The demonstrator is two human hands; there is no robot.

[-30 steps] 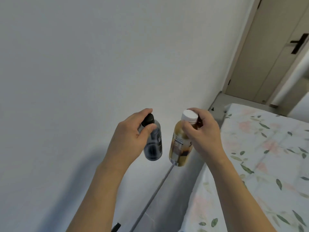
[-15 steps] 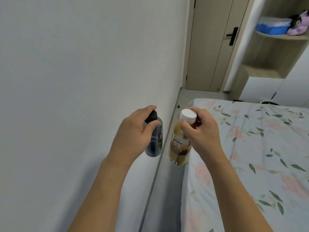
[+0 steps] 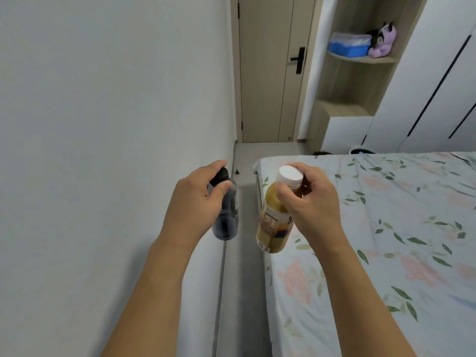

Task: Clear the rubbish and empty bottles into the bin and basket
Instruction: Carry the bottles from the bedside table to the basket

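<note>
Left hand: your left hand (image 3: 192, 204) grips the dark bottle (image 3: 226, 215) just under its black cap
Right hand: your right hand (image 3: 313, 202) pinches the yellow bottle (image 3: 273, 225) at the neck below the white cap
Where: both hang in the air over the gap between wall (image 3: 103, 124) and bed (image 3: 386, 240)
Bin and basket: neither in view
Carry: keep both necks held firmly and the bottles apart while you look for the basket

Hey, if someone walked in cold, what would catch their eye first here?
Two bottles held up mid-frame: the left hand grips a dark bottle near the wall, the right hand grips a yellow bottle by its white cap. To the right lies a floral bed; ahead stands a closed door.
</note>
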